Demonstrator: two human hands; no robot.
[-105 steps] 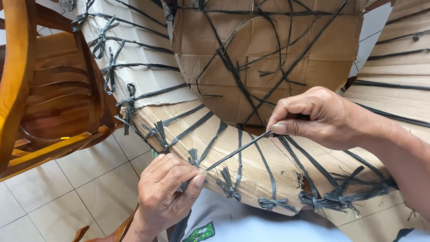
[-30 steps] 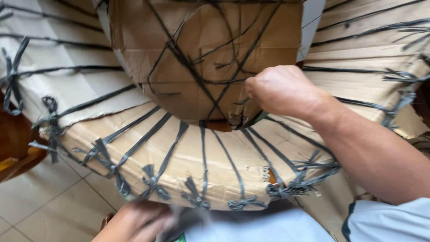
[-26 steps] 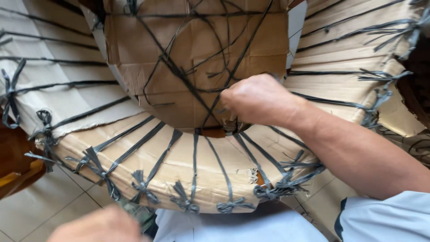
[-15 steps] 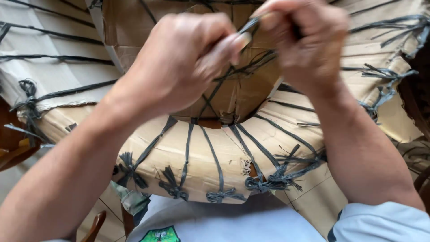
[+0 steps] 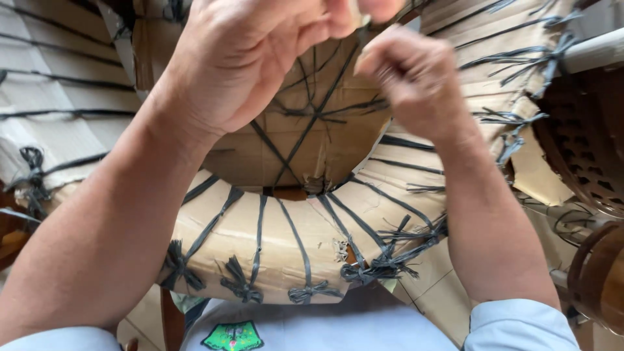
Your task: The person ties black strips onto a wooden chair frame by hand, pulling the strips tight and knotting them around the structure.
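A: Hands?
B: I see left hand and right hand raised, each pinching a black strap; it runs diagonally down to the cardboard-wrapped ring.
A: Labels?
B: 1 green badge on shirt, bottom centre.

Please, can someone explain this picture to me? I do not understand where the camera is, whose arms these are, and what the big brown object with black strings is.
The camera sits on a person's head and looks down, so both arms are that person's own. The left hand and right hand are raised close together, pinching something small that is too blurred to name. Below them is a curved object wrapped in cardboard, bound with black straps knotted along its edge. Behind the hands, more cardboard is crossed by straps. Dark woven furniture stands on the right.
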